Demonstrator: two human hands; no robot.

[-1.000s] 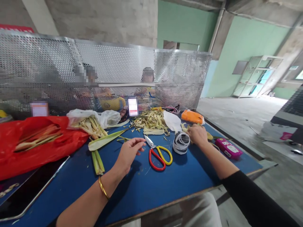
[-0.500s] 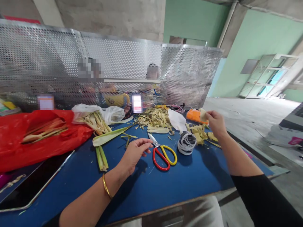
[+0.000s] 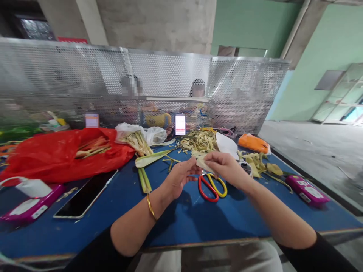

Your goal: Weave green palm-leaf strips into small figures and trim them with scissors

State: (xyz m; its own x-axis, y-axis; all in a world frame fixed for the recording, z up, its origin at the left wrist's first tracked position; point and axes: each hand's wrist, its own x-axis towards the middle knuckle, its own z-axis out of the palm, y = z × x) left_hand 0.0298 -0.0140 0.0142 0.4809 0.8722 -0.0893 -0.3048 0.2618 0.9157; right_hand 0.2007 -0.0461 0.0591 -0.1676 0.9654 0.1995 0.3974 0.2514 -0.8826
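A small pale piece of dried husk (image 3: 202, 163) is pinched between the thumb and fingers of my right hand (image 3: 225, 166). My left hand (image 3: 181, 175), with a gold bangle at its wrist, meets the piece's left edge between thumb and forefinger; its other fingers are curled loosely. Just below both hands lie scissors (image 3: 208, 190) with one red and one yellow handle, their blades mostly hidden by the hands. Behind my right hand, a roll of white cord (image 3: 246, 166) is partly covered. Green-and-pale stalk leaves (image 3: 150, 160) lie left of my left hand.
Husk scraps (image 3: 200, 140) are heaped at the back, beside tan husk pieces (image 3: 256, 162) and an orange packet (image 3: 253, 143). A red plastic bag (image 3: 48, 155) and a phone (image 3: 87, 194) lie left. Purple power banks (image 3: 307, 190) sit at both sides. A perforated metal screen (image 3: 170, 71) stands behind.
My right hand has come left from beside the orange packet, bringing the husk piece to my left hand. The view has turned left, showing the purple power banks more fully.
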